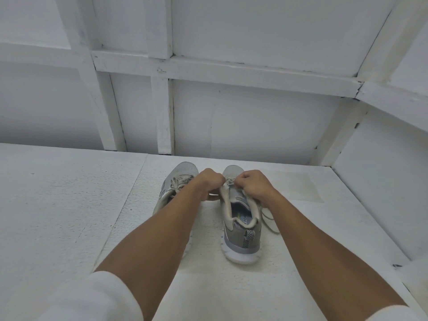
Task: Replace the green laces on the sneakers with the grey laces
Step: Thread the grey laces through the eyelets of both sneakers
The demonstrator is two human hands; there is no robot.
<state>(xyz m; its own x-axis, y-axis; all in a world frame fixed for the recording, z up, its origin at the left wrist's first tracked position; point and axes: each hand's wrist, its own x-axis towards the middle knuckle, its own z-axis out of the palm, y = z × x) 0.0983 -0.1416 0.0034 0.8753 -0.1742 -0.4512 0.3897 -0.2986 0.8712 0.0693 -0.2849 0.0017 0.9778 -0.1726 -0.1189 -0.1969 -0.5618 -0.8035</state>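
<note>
Two grey sneakers stand side by side on a white surface, toes pointing away from me. The left sneaker (178, 179) carries pale grey laces and my left forearm covers most of it. On the right sneaker (240, 225), my left hand (209, 184) and my right hand (253, 185) both pinch a grey lace (225, 185) over the upper eyelets. Loose ends of the lace (269, 220) trail off the shoe's right side. No green lace is in view.
The shoes sit on a white textured tabletop (69, 205). A white panelled wall (231, 117) rises just behind the toes and another wall panel (379, 181) closes in on the right.
</note>
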